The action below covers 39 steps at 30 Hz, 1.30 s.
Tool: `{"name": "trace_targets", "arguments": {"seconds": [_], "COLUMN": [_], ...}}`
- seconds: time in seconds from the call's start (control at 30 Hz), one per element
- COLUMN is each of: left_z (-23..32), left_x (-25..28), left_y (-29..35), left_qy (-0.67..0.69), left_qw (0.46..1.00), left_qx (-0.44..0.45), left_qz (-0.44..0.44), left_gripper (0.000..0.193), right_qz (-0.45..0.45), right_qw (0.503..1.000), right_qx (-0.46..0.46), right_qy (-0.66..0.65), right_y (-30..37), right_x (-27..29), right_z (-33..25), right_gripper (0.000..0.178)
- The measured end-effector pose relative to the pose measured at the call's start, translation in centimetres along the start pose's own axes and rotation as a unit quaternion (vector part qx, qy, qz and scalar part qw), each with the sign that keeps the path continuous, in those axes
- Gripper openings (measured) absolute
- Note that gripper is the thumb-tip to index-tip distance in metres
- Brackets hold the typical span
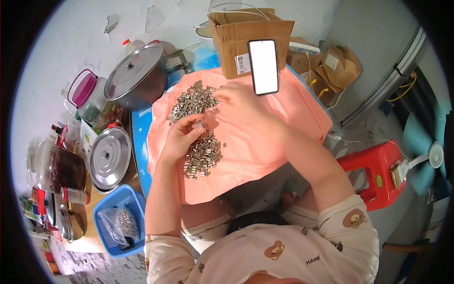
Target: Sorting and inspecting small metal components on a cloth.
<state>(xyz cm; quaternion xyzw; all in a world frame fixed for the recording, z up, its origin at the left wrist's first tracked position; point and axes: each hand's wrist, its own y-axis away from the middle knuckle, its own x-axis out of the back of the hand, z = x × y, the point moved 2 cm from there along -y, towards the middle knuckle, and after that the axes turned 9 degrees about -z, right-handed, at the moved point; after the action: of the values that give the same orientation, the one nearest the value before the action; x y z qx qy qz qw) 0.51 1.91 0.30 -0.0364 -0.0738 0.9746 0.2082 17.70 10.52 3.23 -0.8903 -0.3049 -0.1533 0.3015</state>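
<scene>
A salmon-pink cloth covers the table, and two heaps of small silvery metal cylinders lie on it. The far heap is the wider one; the near heap spreads toward me. Between them is my left hand, its thumb and fingers closed round a few metal cylinders. My right hand reaches to the right edge of the far heap with its fingertips drawn together. Whether a piece is pinched there is too small to tell.
A lit phone leans on a cardboard box at the back. Left of the table stand a lidded pot, a round metal lid and a blue basket holding a bag of metal pieces. A red stool with a fan stands right.
</scene>
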Motion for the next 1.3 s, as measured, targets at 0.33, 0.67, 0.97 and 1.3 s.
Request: {"name": "trace_targets", "arguments": {"seconds": [0.33, 0.67, 0.97, 1.3], "left_z": [1.1, 0.5, 0.7, 0.8], "left_x": [-0.6, 0.5, 0.6, 0.4], "left_y": [-0.5, -0.7, -0.2, -0.4], "left_qy": [0.015, 0.101, 0.153, 0.109], "left_qw": [0.995, 0.987, 0.977, 0.984], "left_qx": [0.011, -0.023, -0.028, -0.005], "left_qz": [0.102, 0.124, 0.144, 0.144], "left_gripper": [0.028, 0.025, 0.026, 0.027], "right_qz": [-0.023, -0.032, -0.039, -0.088], "right_qw": [0.945, 0.943, 0.943, 0.978], "right_qx": [0.044, -0.016, -0.005, -0.078], "right_qy": [0.324, 0.330, 0.331, -0.170], "right_y": [0.4, -0.1, -0.4, 0.1], "right_x": [-3.6, -3.3, -3.6, -4.1], "right_z": [0.4, 0.0, -0.3, 0.2], "right_gripper": [0.011, 0.011, 0.007, 0.009]}}
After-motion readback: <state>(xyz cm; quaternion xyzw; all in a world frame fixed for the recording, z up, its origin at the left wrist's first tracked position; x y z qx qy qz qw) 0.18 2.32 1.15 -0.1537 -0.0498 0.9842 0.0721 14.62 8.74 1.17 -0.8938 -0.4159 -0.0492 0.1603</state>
